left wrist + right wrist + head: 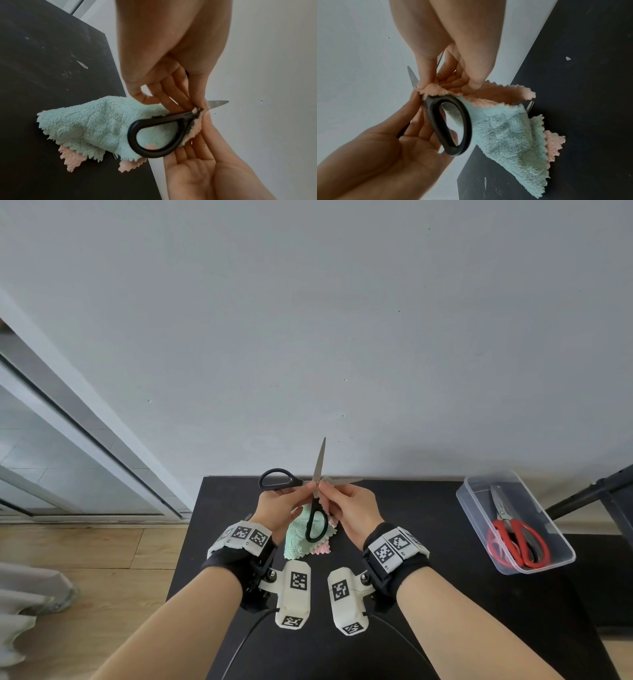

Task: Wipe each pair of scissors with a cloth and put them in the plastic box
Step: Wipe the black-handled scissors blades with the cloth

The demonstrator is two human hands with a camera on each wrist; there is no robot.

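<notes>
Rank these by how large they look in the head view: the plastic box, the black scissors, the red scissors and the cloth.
1. plastic box
2. black scissors, opened wide
3. red scissors and cloth: unsure. They look about alike, and the cloth is partly hidden by the hands and bunched up.

Black scissors [317, 491] open wide, in my cloth [301, 537]

Cloth is mint and pink; red scissors [517, 539] lie inside clear plastic box [479, 515].
</notes>
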